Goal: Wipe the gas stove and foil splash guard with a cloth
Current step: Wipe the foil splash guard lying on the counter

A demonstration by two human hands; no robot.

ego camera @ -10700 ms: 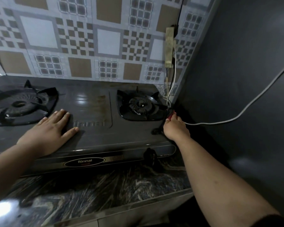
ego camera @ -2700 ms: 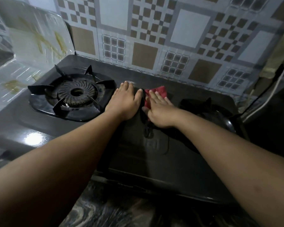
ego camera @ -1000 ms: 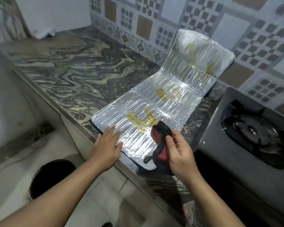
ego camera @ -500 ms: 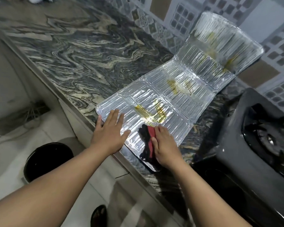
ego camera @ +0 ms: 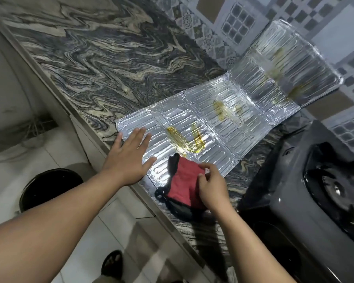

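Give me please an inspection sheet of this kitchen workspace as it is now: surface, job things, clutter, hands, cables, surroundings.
Surface: marbled stone countertop, dark with pale swirls.
Job's things: foil splash guard lies unfolded on the counter, far panel leaning up on the tiled wall, yellow grease streaks on all three panels; red and black cloth on its near corner; gas stove at right.
Clutter: nothing seen.
Hands: left hand flat on the foil; right hand pinches the cloth.
Cables: nothing seen.
Surroundings: black bucket on pale floor below.
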